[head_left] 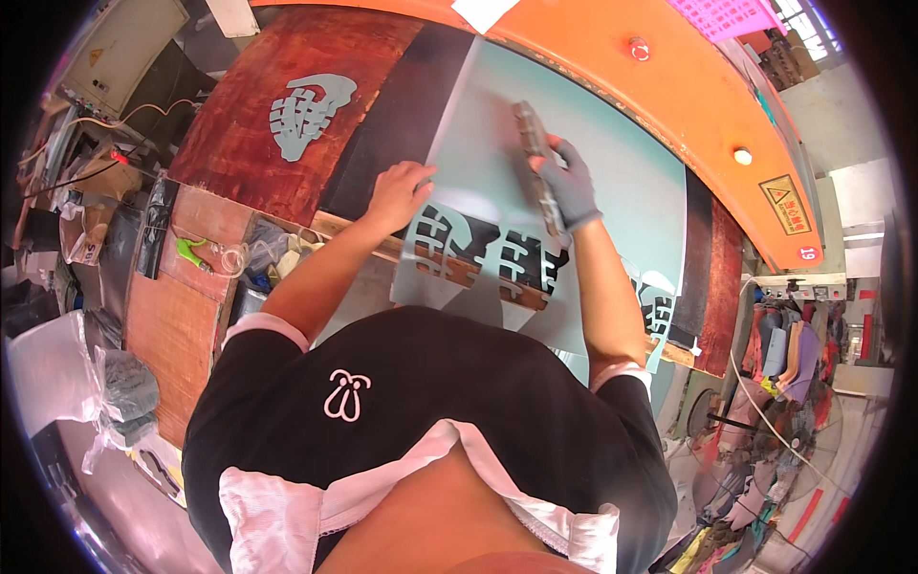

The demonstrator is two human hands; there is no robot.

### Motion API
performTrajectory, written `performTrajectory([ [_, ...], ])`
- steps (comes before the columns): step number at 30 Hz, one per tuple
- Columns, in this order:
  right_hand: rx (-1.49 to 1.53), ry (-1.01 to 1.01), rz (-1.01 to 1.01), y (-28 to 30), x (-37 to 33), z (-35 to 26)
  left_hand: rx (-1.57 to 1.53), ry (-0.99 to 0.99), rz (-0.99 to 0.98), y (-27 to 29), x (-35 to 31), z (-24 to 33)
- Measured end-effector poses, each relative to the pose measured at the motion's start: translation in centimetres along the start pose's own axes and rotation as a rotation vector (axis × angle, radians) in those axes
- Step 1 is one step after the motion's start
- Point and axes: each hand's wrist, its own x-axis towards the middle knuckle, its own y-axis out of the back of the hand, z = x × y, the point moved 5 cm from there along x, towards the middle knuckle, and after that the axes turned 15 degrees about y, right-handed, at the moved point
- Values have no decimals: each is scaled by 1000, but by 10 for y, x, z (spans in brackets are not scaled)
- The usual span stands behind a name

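Observation:
A pale green sheet (631, 158) lies across a dark board (397, 115); its near edge has several shoe-sole-like cutouts (440, 239). My right hand (571, 187), in a grey glove, grips a long, thick cutting die (537, 167) that stands tilted on edge over the sheet. The die is slightly blurred, and whether it touches the sheet cannot be told. My left hand (400, 196) is bare, with its fingers loosely bent and apart at the sheet's left edge. Nothing shows in it.
An orange machine beam (583, 48) with a red button (639, 49) runs along the far side. Cut green pieces (311, 110) lie on the reddish board (239, 115) at left. A bright green tool (193, 253) and plastic bags sit near the wooden panel (167, 316).

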Motion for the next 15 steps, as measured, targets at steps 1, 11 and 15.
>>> performTrajectory([
  [1, -34, -20, -18, -17, 13, 1, -1, 22, -29, -1, 0, -1],
  [11, -1053, -56, -46, -82, 55, 30, -32, 39, -36, -3, -1, -1],
  [15, -624, 67, -62, -48, 36, 39, -56, 19, -34, -2, -2, -1],
])
